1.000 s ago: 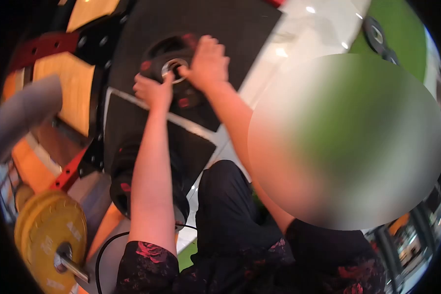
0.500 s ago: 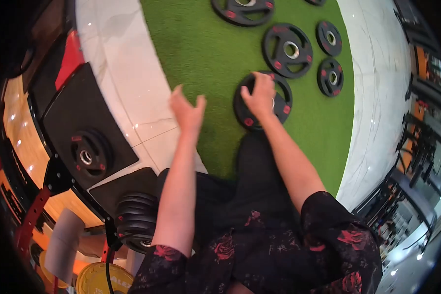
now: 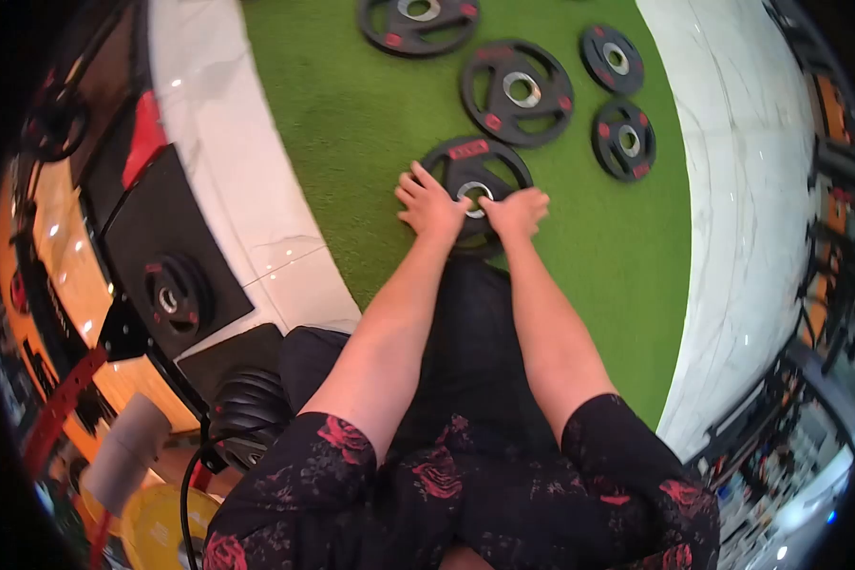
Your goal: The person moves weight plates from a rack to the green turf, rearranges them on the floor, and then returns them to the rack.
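Observation:
A black weight plate (image 3: 467, 165) with red markings and a silver centre ring lies on green turf in front of my knees. My left hand (image 3: 432, 205) grips its left side, fingers spread over the rim and thumb by the centre ring. On the opposite side my right hand (image 3: 517, 213) has hold of the plate, its thumb also near the ring and its fingers at the right rim. Just beyond lies another large plate (image 3: 517, 125), with a further large plate (image 3: 389, 40) up and to the left.
Two smaller plates (image 3: 612, 60) lie on the turf at the right. A black mat (image 3: 166, 204) on the left carries stacked plates (image 3: 176, 290). Beside my left leg is a row of black plates (image 3: 247, 399), near a yellow plate (image 3: 152, 527) and a rack's red upright (image 3: 62, 408).
My left hand has come right and down from the air onto the plate's left side. My right hand has shifted from the plate's upper part to its right side.

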Tool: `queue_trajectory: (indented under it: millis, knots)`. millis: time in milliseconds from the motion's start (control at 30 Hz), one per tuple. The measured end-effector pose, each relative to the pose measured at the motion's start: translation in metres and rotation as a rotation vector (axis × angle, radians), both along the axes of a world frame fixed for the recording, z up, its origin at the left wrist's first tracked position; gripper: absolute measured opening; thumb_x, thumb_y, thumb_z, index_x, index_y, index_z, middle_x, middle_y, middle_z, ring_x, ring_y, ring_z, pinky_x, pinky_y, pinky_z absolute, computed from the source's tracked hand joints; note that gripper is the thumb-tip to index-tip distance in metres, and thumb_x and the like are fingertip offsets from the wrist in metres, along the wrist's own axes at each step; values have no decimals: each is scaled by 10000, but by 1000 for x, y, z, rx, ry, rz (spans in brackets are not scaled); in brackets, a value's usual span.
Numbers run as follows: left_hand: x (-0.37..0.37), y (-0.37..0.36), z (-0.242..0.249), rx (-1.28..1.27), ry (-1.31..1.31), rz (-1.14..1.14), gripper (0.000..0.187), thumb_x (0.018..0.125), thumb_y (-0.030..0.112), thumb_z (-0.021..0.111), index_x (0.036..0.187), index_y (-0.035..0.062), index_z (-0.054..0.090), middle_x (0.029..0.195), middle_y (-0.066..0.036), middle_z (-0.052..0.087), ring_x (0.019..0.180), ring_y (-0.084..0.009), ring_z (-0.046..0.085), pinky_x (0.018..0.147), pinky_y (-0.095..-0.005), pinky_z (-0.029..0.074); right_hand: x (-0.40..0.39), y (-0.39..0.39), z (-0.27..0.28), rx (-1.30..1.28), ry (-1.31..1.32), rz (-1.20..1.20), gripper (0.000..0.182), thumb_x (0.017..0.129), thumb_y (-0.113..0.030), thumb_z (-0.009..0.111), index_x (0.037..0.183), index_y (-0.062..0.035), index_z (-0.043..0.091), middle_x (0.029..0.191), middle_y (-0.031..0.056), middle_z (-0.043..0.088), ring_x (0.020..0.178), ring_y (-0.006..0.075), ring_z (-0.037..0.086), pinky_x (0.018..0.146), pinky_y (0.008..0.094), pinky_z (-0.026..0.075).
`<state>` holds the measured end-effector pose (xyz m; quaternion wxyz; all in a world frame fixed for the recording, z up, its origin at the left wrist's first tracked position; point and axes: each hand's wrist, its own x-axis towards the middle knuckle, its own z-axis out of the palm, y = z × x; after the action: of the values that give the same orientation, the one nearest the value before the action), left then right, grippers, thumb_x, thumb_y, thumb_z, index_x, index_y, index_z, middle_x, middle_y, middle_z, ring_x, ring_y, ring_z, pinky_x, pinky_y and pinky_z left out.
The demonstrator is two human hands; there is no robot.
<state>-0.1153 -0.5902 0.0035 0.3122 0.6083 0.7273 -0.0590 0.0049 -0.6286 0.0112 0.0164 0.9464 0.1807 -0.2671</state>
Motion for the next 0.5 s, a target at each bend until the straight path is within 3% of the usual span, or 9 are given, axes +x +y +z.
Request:
queue_trajectory:
  millis: [33,100,167,233,500]
  knots:
    - [0,7,-3,-43,-27,21,1274,676,450,937,1625,59,182,1574,-205,301,1441,-398,329,1032,-699,438,5,3,-6,-21,3,46,1075,645,-464,962,1427,38,423,1447,185,438,1376,380,450,1064,601,498]
    - [-9,13,8,-51,-47,50,1293,644,458,951,1611,47,197,1571,-221,300,1440,-413,333,1031,-690,450,-8,14,19,-65,-52,129,1128,608,-517,967,1408,87,449,1457,254,449,1373,410,479,1064,535,526]
    - [-37,22,17,1,-94,130,1267,625,431,963,1576,35,225,1510,-233,323,1405,-419,356,1007,-671,473,-29,22,14,42,-139,239,1103,641,-514,947,1393,103,426,1469,264,407,1384,423,445,1027,561,528]
    - [-81,28,18,95,-49,197,1219,618,429,956,1545,49,261,1481,-216,337,1401,-416,347,988,-652,477,-68,46,22,45,-31,290,1063,659,-501,945,1387,55,406,1434,223,419,1340,400,468,999,623,513]
    - [-348,78,87,184,199,607,1207,624,420,963,1554,55,286,1447,-181,377,1350,-382,396,993,-644,476,-334,148,64,185,202,695,1059,642,-498,954,1396,39,440,1444,210,451,1377,392,459,1013,645,511]
